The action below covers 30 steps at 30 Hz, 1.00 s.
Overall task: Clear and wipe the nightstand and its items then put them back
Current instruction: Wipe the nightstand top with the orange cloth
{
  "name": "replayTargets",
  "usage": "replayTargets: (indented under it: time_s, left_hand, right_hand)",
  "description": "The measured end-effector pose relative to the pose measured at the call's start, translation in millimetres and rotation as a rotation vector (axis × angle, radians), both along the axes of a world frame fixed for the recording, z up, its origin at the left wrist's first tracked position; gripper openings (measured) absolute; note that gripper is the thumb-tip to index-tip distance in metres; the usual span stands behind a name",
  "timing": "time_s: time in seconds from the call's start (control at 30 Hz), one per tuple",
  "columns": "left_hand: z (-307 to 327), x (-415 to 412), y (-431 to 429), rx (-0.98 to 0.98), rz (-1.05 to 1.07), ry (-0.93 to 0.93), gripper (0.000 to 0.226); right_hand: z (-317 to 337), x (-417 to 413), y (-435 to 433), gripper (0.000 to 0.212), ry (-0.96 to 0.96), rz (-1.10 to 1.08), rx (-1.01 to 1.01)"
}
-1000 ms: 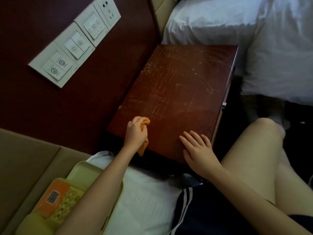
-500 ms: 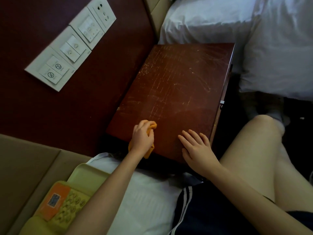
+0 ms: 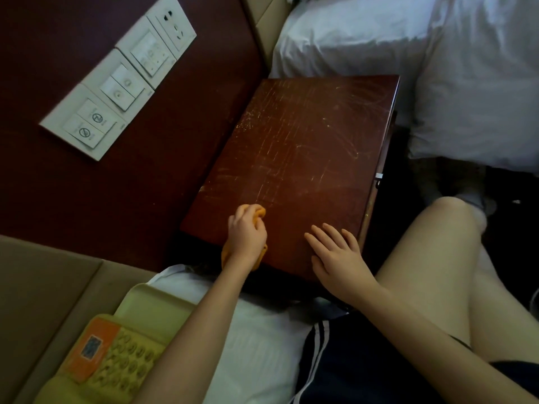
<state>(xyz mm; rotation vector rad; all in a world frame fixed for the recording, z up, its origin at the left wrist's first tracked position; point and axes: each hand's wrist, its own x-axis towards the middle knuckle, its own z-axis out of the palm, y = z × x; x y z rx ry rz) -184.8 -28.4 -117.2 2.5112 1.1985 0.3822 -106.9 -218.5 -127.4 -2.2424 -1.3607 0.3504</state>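
The dark red wooden nightstand point(image 3: 306, 147) has a bare, scratched top. My left hand point(image 3: 246, 236) grips a bunched orange cloth point(image 3: 259, 212) and presses it on the near left part of the top; a tail of the cloth hangs over the near edge under my wrist. My right hand point(image 3: 339, 258) lies flat on the near right corner with its fingers spread. A yellowish telephone point(image 3: 116, 354) with an orange label and a keypad rests on the white bed at the lower left, partly hidden by my left forearm.
A dark red wall panel carries a row of white switches and sockets point(image 3: 116, 83). White bedding point(image 3: 408, 48) lies beyond and to the right of the nightstand. My bare knee point(image 3: 443, 243) is close to the nightstand's right side. A beige padded headboard point(image 3: 43, 287) stands at left.
My left hand with the cloth has slid a short way to the right along the near edge. My right hand has stayed flat on the corner.
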Motion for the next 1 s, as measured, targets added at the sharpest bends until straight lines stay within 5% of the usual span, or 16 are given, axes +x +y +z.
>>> replayTargets:
  time_s: [0.17, 0.47, 0.8, 1.0]
  left_hand:
    - [-2.8, -0.5, -2.9, 0.0, -0.139, 0.028, 0.025]
    - [5.7, 11.0, 12.6, -0.038, 0.205, -0.037, 0.026]
    - [-2.0, 10.4, -18.8, -0.058, -0.206, 0.026, 0.026]
    - [6.3, 8.1, 13.2, -0.02, 0.069, 0.001, 0.025]
  right_hand:
    - [-0.2, 2.0, -2.0, 0.05, 0.001, -0.009, -0.026]
    - [1.0, 1.2, -3.5, 0.05, 0.006, -0.01, -0.014]
    - [1.8, 1.0, -5.4, 0.048, -0.021, -0.032, 0.025]
    - [1.6, 1.6, -5.4, 0.05, -0.023, -0.027, 0.002]
